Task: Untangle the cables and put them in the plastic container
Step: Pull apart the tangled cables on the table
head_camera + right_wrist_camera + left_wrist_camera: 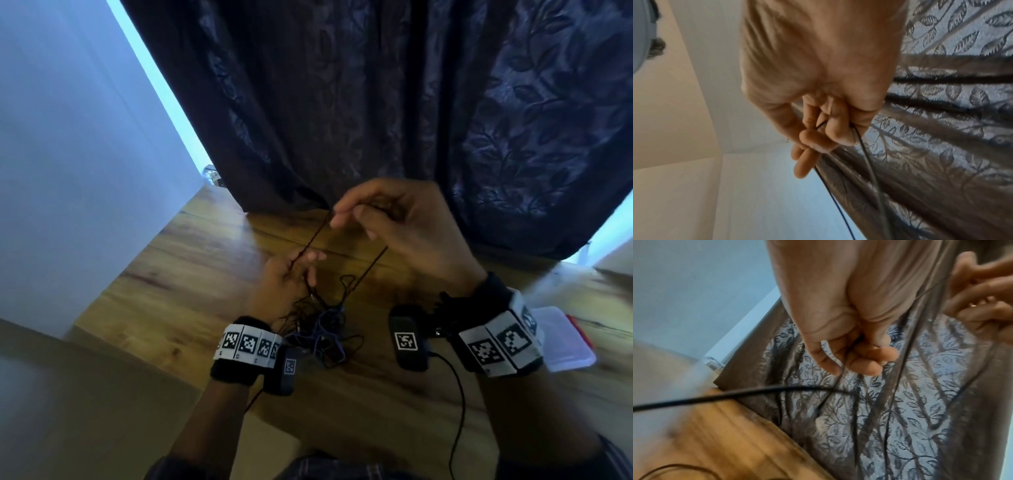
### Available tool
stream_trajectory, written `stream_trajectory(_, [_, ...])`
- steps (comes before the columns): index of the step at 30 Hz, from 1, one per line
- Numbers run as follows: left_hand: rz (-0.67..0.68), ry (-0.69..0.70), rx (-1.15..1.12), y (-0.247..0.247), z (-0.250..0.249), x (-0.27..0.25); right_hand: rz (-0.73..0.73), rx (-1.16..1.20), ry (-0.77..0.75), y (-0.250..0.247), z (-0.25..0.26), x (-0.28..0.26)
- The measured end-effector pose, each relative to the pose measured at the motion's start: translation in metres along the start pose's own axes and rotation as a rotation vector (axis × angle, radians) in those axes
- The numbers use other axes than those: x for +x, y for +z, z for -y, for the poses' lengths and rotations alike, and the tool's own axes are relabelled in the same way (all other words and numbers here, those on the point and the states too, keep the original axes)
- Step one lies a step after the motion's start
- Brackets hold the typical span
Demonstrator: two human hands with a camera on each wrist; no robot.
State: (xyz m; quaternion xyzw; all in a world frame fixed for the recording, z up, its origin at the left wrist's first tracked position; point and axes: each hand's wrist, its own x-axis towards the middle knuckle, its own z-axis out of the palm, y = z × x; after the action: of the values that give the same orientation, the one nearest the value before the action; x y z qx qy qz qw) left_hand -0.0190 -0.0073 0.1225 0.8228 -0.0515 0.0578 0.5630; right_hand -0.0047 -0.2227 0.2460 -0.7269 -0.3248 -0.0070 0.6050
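Seemingly both hands, left hand (281,281) and right hand (394,219), pinch one black cable (313,240)

Wooden table (191,270), grain running lengthwise. Dark leaf-patterned curtain (394,102) hanging behind it, hem reaching the tabletop. Pale wall (61,154) on the left; bright strip beside the curtain edge

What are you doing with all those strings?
They are cables. The right hand pinches a thin black cable and lifts it, while the left hand holds it lower down. The rest still lies knotted in a tangle on the wooden table. The plastic container waits nearby.
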Motion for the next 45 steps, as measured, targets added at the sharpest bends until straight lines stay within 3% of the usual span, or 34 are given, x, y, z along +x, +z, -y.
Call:
stream_trajectory(3, [-0.025, -0.02, -0.007, -0.017, 0.011, 0.004, -0.126, 0.076, 0.027, -0.008, -0.012, -0.004])
stream_trajectory(6, [-0.122, -0.008, -0.076, -0.037, -0.003, 0.004, -0.138, -0.005, 0.19, -0.007, -0.036, -0.015])
stream_trajectory(8, [-0.15, 0.005, -0.104, -0.048, -0.014, 0.001, -0.017, -0.183, 0.353, -0.002, -0.055, -0.024])
stream_trajectory(11, [-0.102, -0.003, -0.075, -0.051, -0.03, -0.003, 0.292, -0.515, 0.523, 0.014, -0.072, -0.032])
stream_trajectory(15, [-0.05, -0.025, -0.116, -0.03, -0.038, -0.014, 0.314, -0.267, 0.385, 0.05, -0.072, -0.018])
stream_trajectory(20, [-0.085, -0.087, -0.224, -0.014, -0.039, -0.035, 0.18, -0.083, 0.243, 0.082, -0.083, -0.002])
stream_trajectory(27, [-0.111, -0.2, -0.567, -0.011, -0.038, -0.061, 0.198, -0.093, 0.151, 0.085, -0.09, -0.004])
stream_trajectory(31, [-0.066, -0.11, -0.651, -0.012, -0.034, -0.067, 0.195, -0.056, 0.15, 0.096, -0.099, -0.009])
stream_trajectory(35, [-0.103, -0.055, -0.592, -0.013, -0.03, -0.067, 0.361, -0.149, 0.191, 0.108, -0.11, -0.034])
stream_trajectory(39, [-0.112, 0.002, -0.245, -0.013, -0.02, -0.062, 0.587, -0.252, 0.193, 0.102, -0.098, -0.059])
stream_trajectory(43, [-0.07, -0.034, 0.091, -0.005, -0.011, -0.066, 0.507, -0.33, 0.098, 0.079, -0.079, -0.041])
stream_trajectory(45, [-0.089, -0.091, 0.065, 0.0, -0.011, -0.069, 0.453, -0.344, 0.045, 0.07, -0.074, -0.026])
